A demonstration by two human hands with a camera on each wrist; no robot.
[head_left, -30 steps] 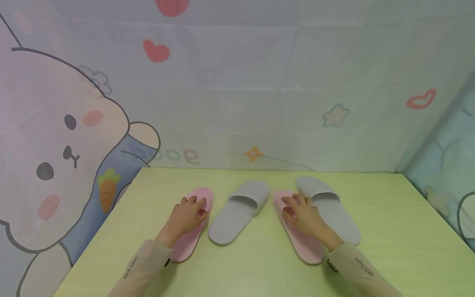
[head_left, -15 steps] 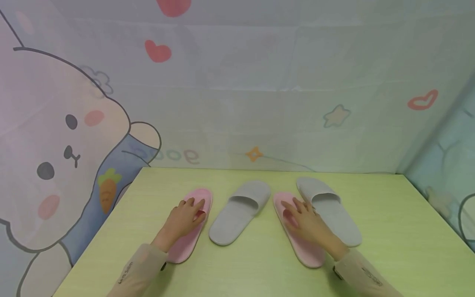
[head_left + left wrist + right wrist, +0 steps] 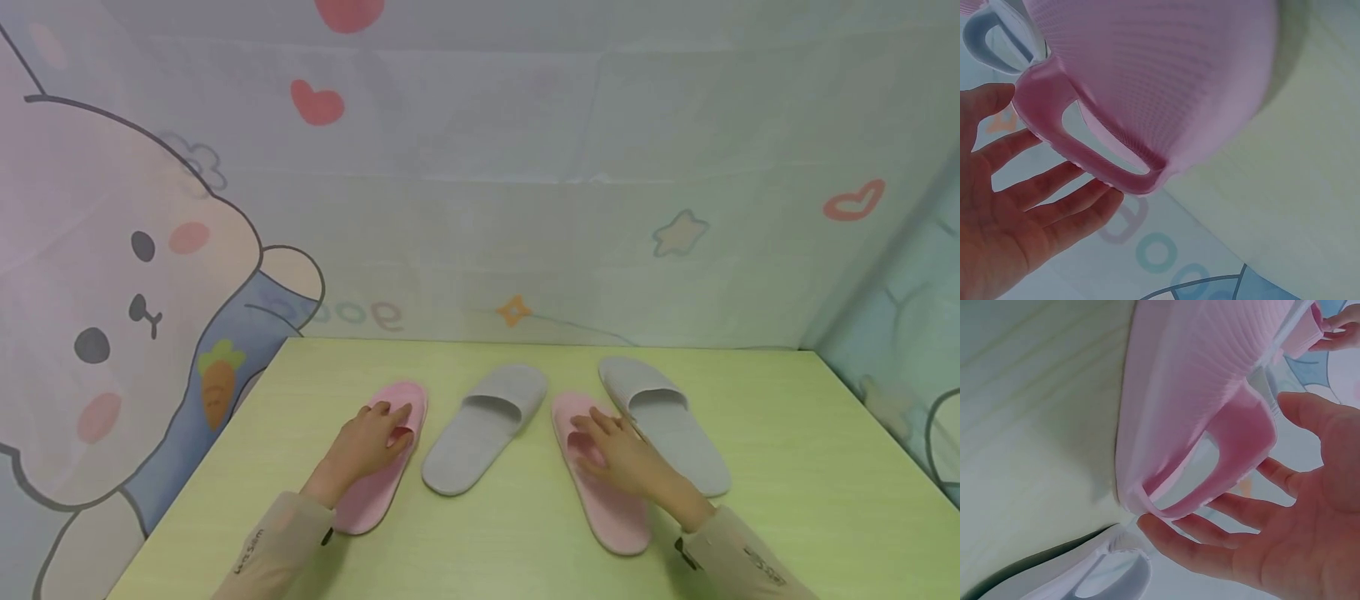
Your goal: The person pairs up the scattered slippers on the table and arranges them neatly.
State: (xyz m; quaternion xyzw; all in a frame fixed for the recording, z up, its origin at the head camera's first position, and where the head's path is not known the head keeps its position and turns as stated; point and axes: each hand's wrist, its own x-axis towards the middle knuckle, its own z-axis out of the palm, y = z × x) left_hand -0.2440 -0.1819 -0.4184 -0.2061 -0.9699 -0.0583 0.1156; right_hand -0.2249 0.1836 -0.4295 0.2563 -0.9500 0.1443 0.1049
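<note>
In the head view, my left hand lies over the strap of the left pink slipper and grips it. My thumb and spread fingertips meet different sides of the strap in the left wrist view. My right hand likewise holds the right pink slipper by its strap, fingers spread around it. Both pink slippers lie soles down on the table, toes pointing away. Each hand hides part of its slipper.
A grey slipper lies slanted between the pink ones. Another grey slipper lies just right of the right pink slipper, partly behind my right hand. The pale green table ends against a printed cloth backdrop.
The right pink slipper has slid toward me with my right hand. The left pink slipper has shifted slightly toward me and left with my left hand. Both grey slippers stay put.
</note>
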